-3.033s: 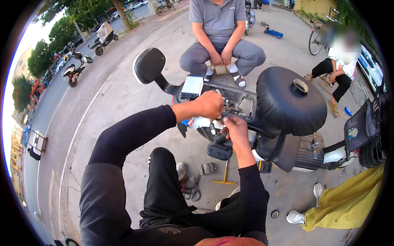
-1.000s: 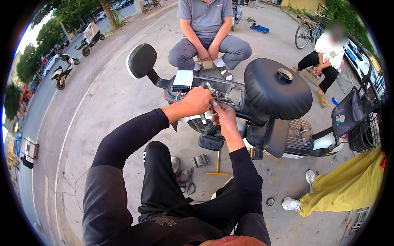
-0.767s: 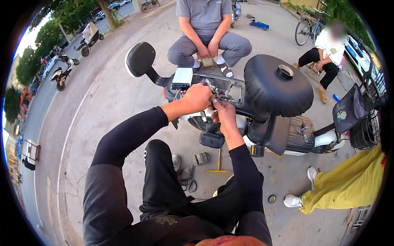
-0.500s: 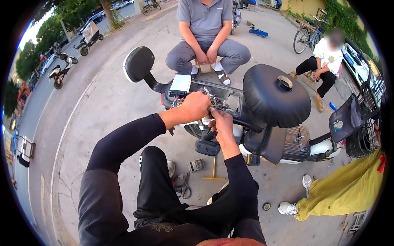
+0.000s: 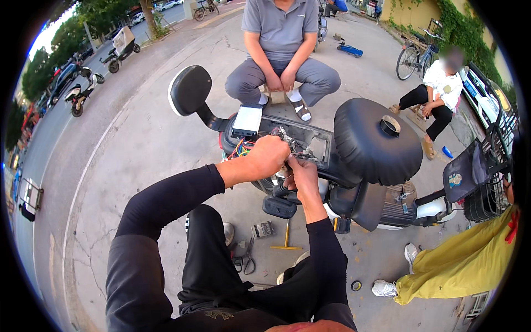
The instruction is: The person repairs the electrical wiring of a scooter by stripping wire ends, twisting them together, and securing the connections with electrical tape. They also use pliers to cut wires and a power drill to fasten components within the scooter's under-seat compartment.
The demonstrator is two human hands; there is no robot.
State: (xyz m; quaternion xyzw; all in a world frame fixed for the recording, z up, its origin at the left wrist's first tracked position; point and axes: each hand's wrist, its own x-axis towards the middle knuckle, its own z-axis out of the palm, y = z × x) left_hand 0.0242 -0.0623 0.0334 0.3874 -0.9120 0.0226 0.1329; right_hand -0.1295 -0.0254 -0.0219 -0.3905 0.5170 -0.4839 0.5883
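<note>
Both hands meet over the open compartment (image 5: 315, 145) of an electric scooter, among its wiring. My left hand (image 5: 269, 157) is closed, its knuckles up, at the compartment's near edge. Right beside it, my right hand (image 5: 304, 176) pinches with thumb and fingers. Whatever they grip is small and hidden by the fingers. Coloured wires (image 5: 241, 148) run out beside my left hand, below a silver box (image 5: 247, 119) resting on the scooter's tail. The round black seat (image 5: 376, 141) is tipped up at the right. A black padded backrest (image 5: 191, 88) sticks out at the far left.
On the ground near my feet lie scissors (image 5: 247, 260), a yellow T-handle tool (image 5: 286, 240), a grey metal block (image 5: 263, 229) and a tape roll (image 5: 355, 285). One person (image 5: 282, 50) sits opposite; another in yellow trousers (image 5: 459, 254) stands right, near a black basket (image 5: 484, 193).
The view has shifted slightly, so the scooter appears a little lower and further right. Both hands stay together at the same spot in the wiring, with their grips looking much the same.
</note>
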